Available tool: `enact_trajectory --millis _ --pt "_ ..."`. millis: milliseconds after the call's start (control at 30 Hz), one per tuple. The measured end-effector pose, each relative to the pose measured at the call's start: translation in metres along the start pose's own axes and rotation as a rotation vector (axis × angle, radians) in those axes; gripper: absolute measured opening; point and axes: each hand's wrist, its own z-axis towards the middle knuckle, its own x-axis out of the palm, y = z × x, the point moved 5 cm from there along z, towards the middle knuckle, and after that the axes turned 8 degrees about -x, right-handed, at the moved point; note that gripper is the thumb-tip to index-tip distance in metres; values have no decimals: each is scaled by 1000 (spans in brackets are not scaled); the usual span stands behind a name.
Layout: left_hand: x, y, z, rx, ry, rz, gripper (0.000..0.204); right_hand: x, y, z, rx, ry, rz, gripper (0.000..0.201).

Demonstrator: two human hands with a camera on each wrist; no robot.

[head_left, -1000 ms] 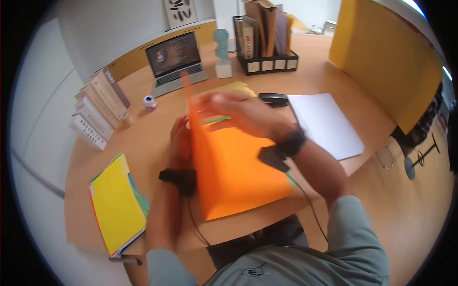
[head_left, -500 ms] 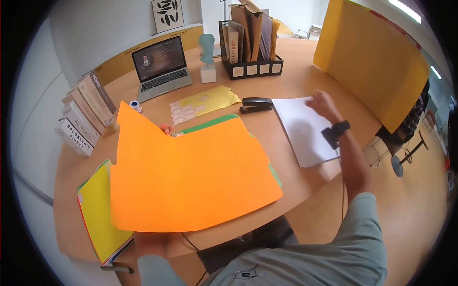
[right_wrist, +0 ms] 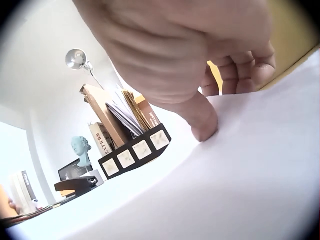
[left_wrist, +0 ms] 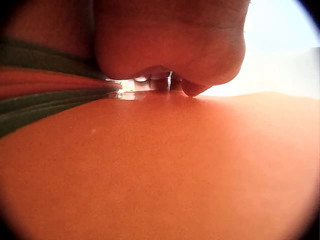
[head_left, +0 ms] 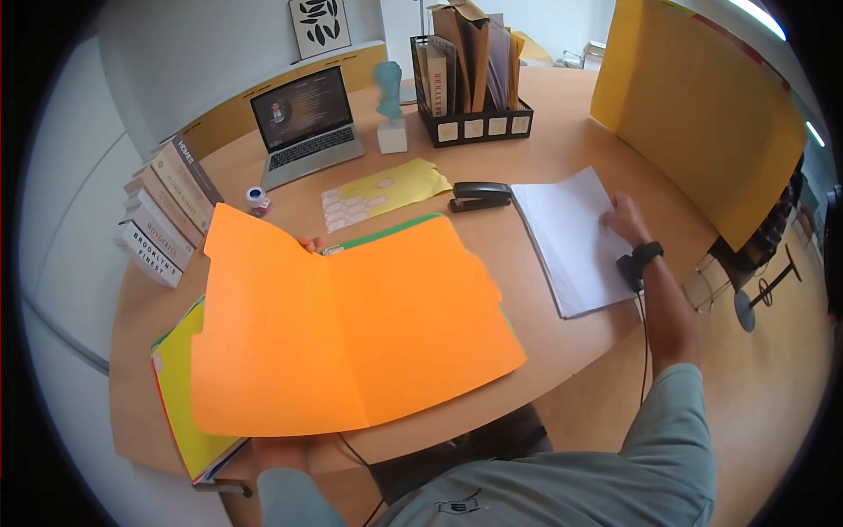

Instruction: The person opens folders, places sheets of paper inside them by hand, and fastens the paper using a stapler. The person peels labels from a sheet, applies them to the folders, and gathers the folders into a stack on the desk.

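Observation:
An orange file folder (head_left: 421, 316) lies spread open over green folders (head_left: 391, 230), its left flap raised. Behind that flap is my left hand (left_wrist: 170, 40), mostly hidden in the head view; only its fingertips (head_left: 309, 243) show at the folder's top edge, beside a small metal fastener (head_left: 333, 251). In the left wrist view it grips the folder near the fold, fingers curled. My right hand (head_left: 625, 221) pinches the right edge of white paper (head_left: 562, 246), thumb on top and fingers curled past the edge. The top sheet bulges upward.
A black stapler (head_left: 480, 195) and a yellow envelope (head_left: 386, 193) lie beyond the folder. Farther back stand a laptop (head_left: 307, 123), a bust (head_left: 390, 97) and a black file organizer (head_left: 483, 130). Yellow folders (head_left: 180, 378) and books (head_left: 167, 211) are at left, a yellow partition (head_left: 694, 114) at right.
The orange folder has been opened out, its flap swung left. My right hand has left the folder, moved right to the white paper and taken hold of its edge.

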Motion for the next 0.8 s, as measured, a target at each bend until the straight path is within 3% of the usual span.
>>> enact_trajectory --millis 300,467,600,700,800 --pt "0 3 0 14 25 -12 38 -14 -1 2 -50 -124 -161 8" --pt "-4 1 2 24 48 -21 38 -54 8 8 -71 -278 -3 8" --pt "-5 3 1 45 54 -21 38 -101 64 12 -150 -300 425 12" --pt "-4 2 2 64 65 -12 37 -104 134 2 -168 -269 773 15" --pt "-3 3 5 79 75 -3 37 -74 185 -7 -213 17 826 13"
